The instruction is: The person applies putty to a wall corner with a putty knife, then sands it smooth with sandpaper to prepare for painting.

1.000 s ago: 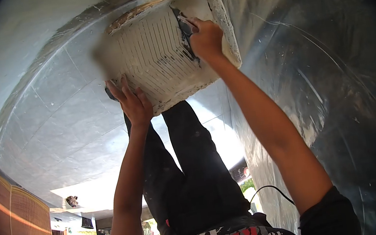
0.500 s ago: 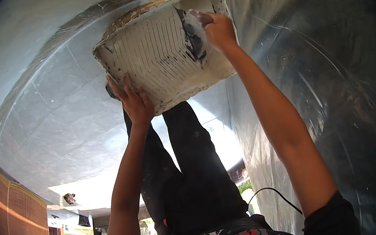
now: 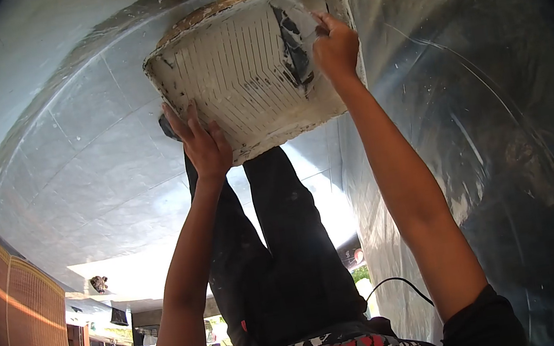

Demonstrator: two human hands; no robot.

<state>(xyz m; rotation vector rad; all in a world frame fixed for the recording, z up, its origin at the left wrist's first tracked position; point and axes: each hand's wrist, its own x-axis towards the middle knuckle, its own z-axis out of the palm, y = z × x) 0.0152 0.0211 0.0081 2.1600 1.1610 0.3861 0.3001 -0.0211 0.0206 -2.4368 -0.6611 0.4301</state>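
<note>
A paint tray (image 3: 229, 74), ribbed and caked with off-white paint, hangs tilted above the person's legs. My left hand (image 3: 202, 143) grips its near left edge, fingers over the rim. At the tray's right end, my right hand (image 3: 336, 46) is closed around the handle of a paint-covered tool, whose exact kind I cannot make out. The tool lies over the tray's well, beside a dark patch (image 3: 293, 45) where paint is thin.
Grey plastic sheeting (image 3: 465, 113) hangs on the right. Pale tiled floor (image 3: 100, 161) lies left of the tray, with a small dark object (image 3: 99, 284) on it. A woven blind (image 3: 22, 311) stands at lower left. A black cable (image 3: 403, 279) curves near the waist.
The tray has shifted slightly right. My right hand has moved a little right and down with the tool, and my left hand has moved slightly with the tray.
</note>
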